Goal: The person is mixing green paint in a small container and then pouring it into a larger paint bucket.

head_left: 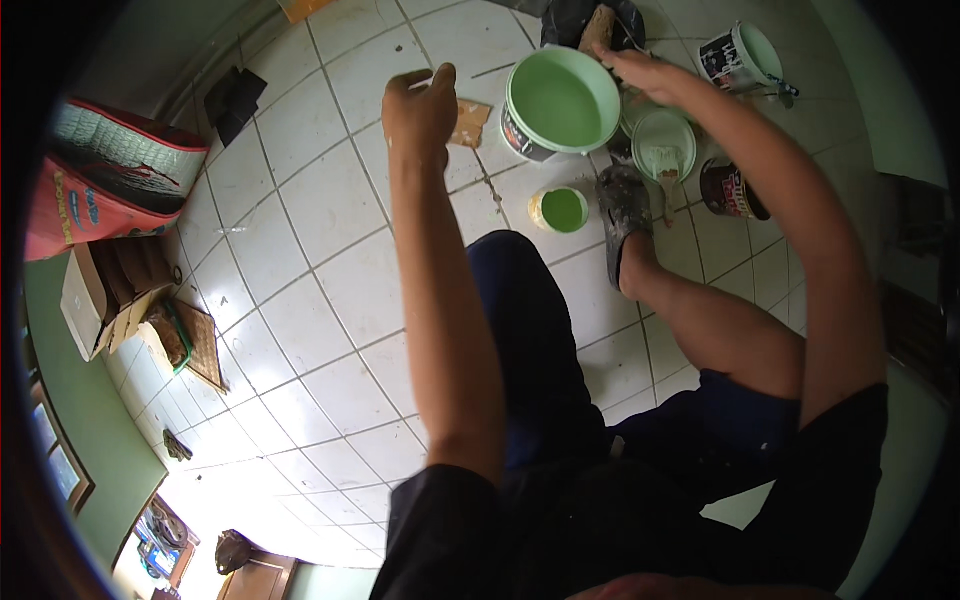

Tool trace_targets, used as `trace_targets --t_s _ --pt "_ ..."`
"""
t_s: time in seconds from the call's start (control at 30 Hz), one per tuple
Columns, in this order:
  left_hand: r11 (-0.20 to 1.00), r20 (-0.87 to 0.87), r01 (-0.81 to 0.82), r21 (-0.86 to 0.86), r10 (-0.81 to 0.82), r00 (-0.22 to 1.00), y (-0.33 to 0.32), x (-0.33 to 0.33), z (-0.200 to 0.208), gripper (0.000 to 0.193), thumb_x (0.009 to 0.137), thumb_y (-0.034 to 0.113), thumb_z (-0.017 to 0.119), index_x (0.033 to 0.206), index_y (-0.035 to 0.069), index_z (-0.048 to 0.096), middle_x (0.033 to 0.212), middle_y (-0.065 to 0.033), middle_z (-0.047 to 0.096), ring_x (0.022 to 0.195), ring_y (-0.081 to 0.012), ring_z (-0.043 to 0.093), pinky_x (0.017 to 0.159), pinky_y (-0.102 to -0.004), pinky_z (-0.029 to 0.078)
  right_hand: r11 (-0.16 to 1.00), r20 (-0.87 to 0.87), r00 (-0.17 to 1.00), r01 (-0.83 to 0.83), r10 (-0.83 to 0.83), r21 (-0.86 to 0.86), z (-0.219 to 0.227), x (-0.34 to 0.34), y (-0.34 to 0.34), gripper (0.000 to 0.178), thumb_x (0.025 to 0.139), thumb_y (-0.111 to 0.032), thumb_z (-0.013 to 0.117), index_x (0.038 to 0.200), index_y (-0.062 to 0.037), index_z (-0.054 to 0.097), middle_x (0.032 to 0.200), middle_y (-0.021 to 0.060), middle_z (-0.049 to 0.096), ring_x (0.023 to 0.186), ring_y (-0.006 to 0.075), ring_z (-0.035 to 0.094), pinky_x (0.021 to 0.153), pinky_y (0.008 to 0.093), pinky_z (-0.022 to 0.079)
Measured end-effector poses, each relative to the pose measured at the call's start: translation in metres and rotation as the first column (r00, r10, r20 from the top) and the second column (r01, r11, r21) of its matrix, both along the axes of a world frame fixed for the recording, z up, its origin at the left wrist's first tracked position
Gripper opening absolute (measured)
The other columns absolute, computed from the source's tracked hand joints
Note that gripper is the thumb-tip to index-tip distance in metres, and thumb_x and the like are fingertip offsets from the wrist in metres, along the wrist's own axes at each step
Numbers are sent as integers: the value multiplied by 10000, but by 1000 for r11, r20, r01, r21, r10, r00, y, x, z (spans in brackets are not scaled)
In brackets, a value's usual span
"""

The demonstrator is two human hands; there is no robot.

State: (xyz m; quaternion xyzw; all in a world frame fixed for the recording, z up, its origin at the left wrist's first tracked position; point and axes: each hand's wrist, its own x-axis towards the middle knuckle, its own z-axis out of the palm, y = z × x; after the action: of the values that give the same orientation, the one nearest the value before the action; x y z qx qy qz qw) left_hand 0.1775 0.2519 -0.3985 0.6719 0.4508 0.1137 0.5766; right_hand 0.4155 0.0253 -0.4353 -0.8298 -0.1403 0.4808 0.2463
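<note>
Up at the far end of the floor (300, 230), the person is sitting with one leg stretched out, so the paint things are lying close within reach. The left hand (420, 105) is hanging in the air just left of the big bucket (560, 100) of green paint, fingers curled in a narrow grip; I cannot tell if it is holding anything. A small brown scrap (470, 125) is lying on the tiles just beside it. The right hand (645, 70) is reaching over the far right rim of the bucket, fingers loosely spread, holding nothing I can see.

Near the foot (622, 205) a small green cup (560, 210), a lid with a brush (664, 145) and a dark can (732, 190) are crowding the floor. Another bucket (740, 58) is standing far right. Bags (110, 180) are resting far left.
</note>
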Motion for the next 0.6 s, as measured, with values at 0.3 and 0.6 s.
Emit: trace_targets --t_s 0.3,0.6 --pt "937 75 -321 136 314 947 -58 -20 -23 453 796 205 706 1135 -68 581 1177 -268 608 979 -348 666 902 -410 500 927 -82 935 353 -345 128 -26 19 -12 855 893 -768 380 1460 -127 381 1328 124 523 1074 295 514 984 599 323" --pt "935 73 -337 108 330 941 -45 3 -51 453 764 191 703 1122 -55 575 1154 -253 592 1069 -363 595 919 -434 484 947 -85 962 271 -259 172 -9 33 -22 542 891 -638 573 1127 -157 656 887 -24 594 843 121 519 773 337 423"
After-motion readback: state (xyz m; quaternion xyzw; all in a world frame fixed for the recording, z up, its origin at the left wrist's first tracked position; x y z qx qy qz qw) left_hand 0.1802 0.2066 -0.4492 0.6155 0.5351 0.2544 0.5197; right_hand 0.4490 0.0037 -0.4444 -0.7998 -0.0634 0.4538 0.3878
